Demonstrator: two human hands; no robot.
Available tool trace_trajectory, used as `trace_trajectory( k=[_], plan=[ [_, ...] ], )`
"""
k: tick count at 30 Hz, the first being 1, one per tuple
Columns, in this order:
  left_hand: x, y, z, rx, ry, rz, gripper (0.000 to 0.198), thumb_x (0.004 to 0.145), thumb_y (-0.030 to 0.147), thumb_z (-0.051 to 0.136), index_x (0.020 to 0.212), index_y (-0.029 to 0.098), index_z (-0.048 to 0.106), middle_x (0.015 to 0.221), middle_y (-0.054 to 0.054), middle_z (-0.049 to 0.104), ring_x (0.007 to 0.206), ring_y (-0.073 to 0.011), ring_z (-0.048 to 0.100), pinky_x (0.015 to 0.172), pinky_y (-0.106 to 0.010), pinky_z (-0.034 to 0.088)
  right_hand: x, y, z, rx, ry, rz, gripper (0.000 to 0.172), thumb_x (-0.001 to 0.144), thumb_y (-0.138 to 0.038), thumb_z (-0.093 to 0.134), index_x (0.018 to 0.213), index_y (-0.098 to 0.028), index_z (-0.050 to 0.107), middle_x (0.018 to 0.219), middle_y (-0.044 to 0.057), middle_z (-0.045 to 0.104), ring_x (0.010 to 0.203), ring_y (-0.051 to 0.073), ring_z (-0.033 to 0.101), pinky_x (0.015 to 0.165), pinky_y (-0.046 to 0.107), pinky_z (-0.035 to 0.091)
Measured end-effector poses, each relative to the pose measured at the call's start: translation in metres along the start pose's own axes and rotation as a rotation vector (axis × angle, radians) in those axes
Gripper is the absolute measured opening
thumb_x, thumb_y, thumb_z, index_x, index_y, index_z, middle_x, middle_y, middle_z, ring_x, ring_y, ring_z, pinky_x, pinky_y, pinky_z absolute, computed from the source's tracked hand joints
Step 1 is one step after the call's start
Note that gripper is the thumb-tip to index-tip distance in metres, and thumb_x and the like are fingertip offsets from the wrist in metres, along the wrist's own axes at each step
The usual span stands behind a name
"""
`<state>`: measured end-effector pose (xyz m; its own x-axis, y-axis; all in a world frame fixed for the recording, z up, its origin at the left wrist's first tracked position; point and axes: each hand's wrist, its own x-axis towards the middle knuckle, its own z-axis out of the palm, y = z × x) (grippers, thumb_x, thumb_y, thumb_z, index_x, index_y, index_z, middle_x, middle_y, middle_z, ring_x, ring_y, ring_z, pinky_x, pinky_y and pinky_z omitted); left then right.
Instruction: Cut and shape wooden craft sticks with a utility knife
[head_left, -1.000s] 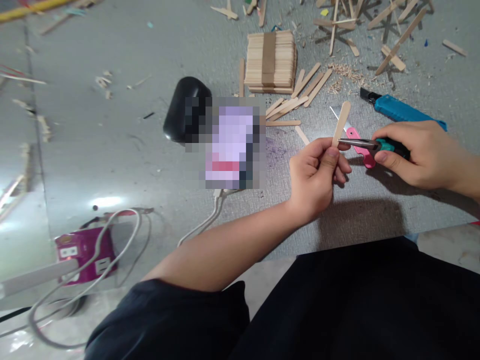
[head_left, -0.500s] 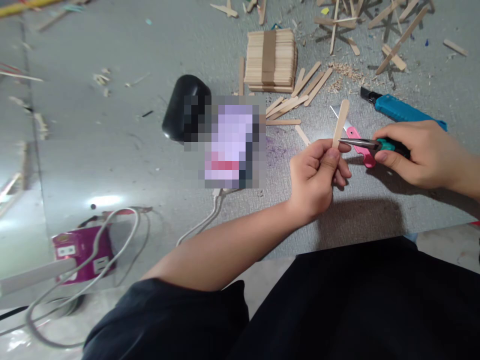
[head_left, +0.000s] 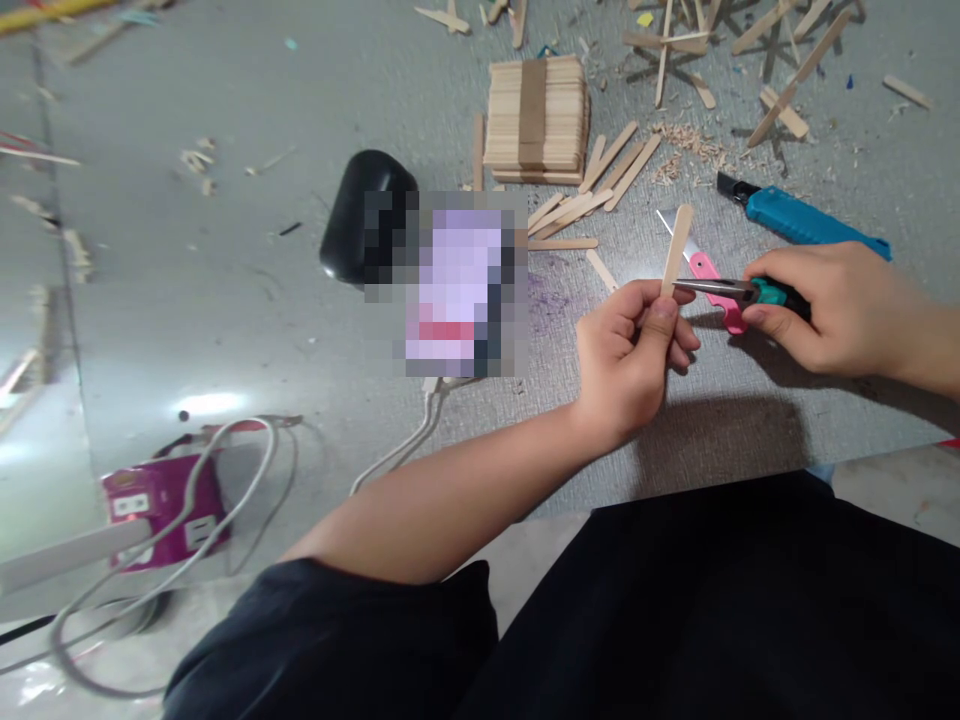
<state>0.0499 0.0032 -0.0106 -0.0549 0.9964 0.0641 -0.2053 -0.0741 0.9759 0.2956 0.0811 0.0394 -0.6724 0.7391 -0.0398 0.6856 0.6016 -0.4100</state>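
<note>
Between thumb and fingers, my left hand (head_left: 630, 350) pinches the lower end of a wooden craft stick (head_left: 677, 245), which points up and tilts slightly right. My right hand (head_left: 832, 305) is wrapped round needle-nose pliers (head_left: 720, 288) with green and black handles. The pliers' tips meet the stick's edge just above my left thumb; whether the jaws grip it is too small to tell. Below the pliers lies a pink-handled knife (head_left: 703, 266), partly covered by them. A blue cutter (head_left: 814, 222) rests beyond my right hand.
A banded stack of craft sticks (head_left: 555, 120) stands behind loose sticks (head_left: 574, 212). Wood shavings and joined sticks lie at the back right. Left of my hands are a blurred-out phone (head_left: 457, 285), a black case (head_left: 360, 215), a purple power socket (head_left: 169, 510) and white cables.
The craft stick's upper end has dipped very slightly. Both hands keep their holds, and the whole view has shifted slightly, with the table's objects a little further left.
</note>
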Motion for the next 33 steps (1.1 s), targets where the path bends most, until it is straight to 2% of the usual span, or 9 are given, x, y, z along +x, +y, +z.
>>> trace_trajectory(
  k=[4,8,11,13,17,20,24,33],
  plan=[
    [0.004,-0.009,0.001,-0.031,0.067,0.14,0.044,0.11,0.064,0.085,0.126,0.025,0.075,0.088,0.003,0.085,0.06,-0.0088,0.075,0.059,-0.019,0.064,0.001,-0.002,-0.002,-0.052,-0.041,-0.002,0.043,0.114,-0.061,0.054,0.122,-0.025,0.076,0.105,0.014,0.084,0.093,0.037,0.077,0.077,0.046,0.046],
    [0.011,-0.008,-0.001,0.054,0.089,0.218,0.043,0.118,0.065,0.071,0.109,0.025,0.081,0.076,0.003,0.076,0.06,-0.0091,0.072,0.057,-0.02,0.061,0.0,-0.003,-0.002,-0.073,-0.039,-0.007,0.042,0.114,-0.061,0.055,0.125,-0.026,0.075,0.109,0.015,0.085,0.096,0.036,0.077,0.078,0.046,0.046],
    [0.014,-0.005,-0.002,0.044,0.099,0.234,0.04,0.115,0.063,0.078,0.104,0.026,0.083,0.073,0.004,0.074,0.056,-0.0082,0.068,0.053,-0.019,0.057,-0.001,-0.003,-0.002,-0.08,-0.053,-0.036,0.042,0.114,-0.059,0.054,0.125,-0.024,0.076,0.11,0.015,0.086,0.096,0.035,0.077,0.078,0.045,0.046],
    [0.016,-0.004,-0.002,0.017,0.097,0.193,0.041,0.11,0.065,0.085,0.1,0.026,0.083,0.075,0.004,0.074,0.054,-0.0075,0.067,0.05,-0.018,0.055,-0.001,-0.004,-0.002,-0.083,-0.058,-0.06,0.045,0.113,-0.059,0.053,0.122,-0.022,0.077,0.107,0.014,0.085,0.093,0.035,0.077,0.077,0.044,0.045],
    [0.017,-0.002,-0.004,-0.096,0.04,0.022,0.05,0.098,0.073,0.094,0.094,0.025,0.08,0.07,0.006,0.071,0.05,-0.0073,0.063,0.047,-0.019,0.053,0.0,-0.005,-0.005,-0.061,-0.085,-0.048,0.048,0.114,-0.061,0.051,0.121,-0.024,0.079,0.1,0.014,0.083,0.091,0.035,0.077,0.077,0.044,0.044],
    [0.018,-0.001,-0.005,-0.171,0.021,-0.052,0.053,0.092,0.074,0.099,0.095,0.025,0.079,0.074,0.005,0.075,0.05,-0.0079,0.065,0.044,-0.019,0.052,0.001,-0.008,-0.009,-0.038,-0.122,-0.026,0.049,0.113,-0.062,0.051,0.12,-0.023,0.08,0.098,0.014,0.083,0.092,0.037,0.077,0.078,0.045,0.046],
    [0.018,-0.001,-0.005,-0.208,0.001,-0.076,0.053,0.092,0.073,0.1,0.094,0.025,0.077,0.076,0.005,0.075,0.051,-0.0078,0.065,0.044,-0.019,0.051,0.003,-0.011,-0.011,-0.014,-0.161,-0.01,0.049,0.112,-0.062,0.052,0.121,-0.024,0.081,0.097,0.014,0.082,0.093,0.037,0.078,0.079,0.046,0.046],
    [0.018,-0.001,-0.003,-0.319,-0.024,-0.093,0.049,0.095,0.064,0.101,0.09,0.023,0.074,0.077,0.007,0.075,0.048,-0.005,0.061,0.046,-0.02,0.048,0.002,-0.009,-0.008,0.014,-0.132,-0.024,0.048,0.112,-0.063,0.054,0.121,-0.025,0.081,0.098,0.013,0.083,0.092,0.036,0.077,0.079,0.045,0.046]
  ],
)
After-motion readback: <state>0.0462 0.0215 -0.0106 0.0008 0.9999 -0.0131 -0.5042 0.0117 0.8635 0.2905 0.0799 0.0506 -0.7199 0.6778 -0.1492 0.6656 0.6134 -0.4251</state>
